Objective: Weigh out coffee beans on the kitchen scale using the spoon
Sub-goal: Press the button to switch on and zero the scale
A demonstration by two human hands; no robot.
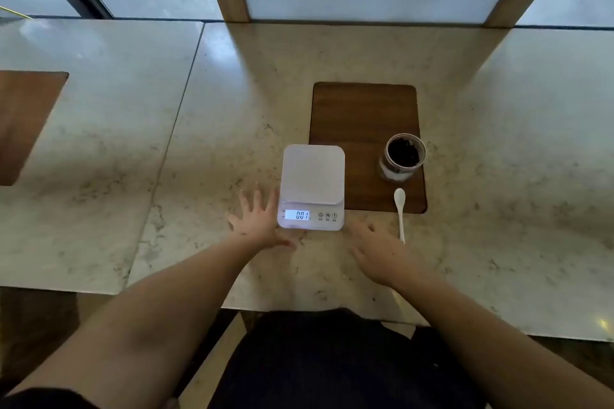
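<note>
Spread flat and wide on the marble table, the left hand is seen touching the kitchen scale at its left side, nothing held. The right hand is laid open and empty too, just beside the white spoon. The open jar of coffee beans is set at the wooden board's right edge.
</note>
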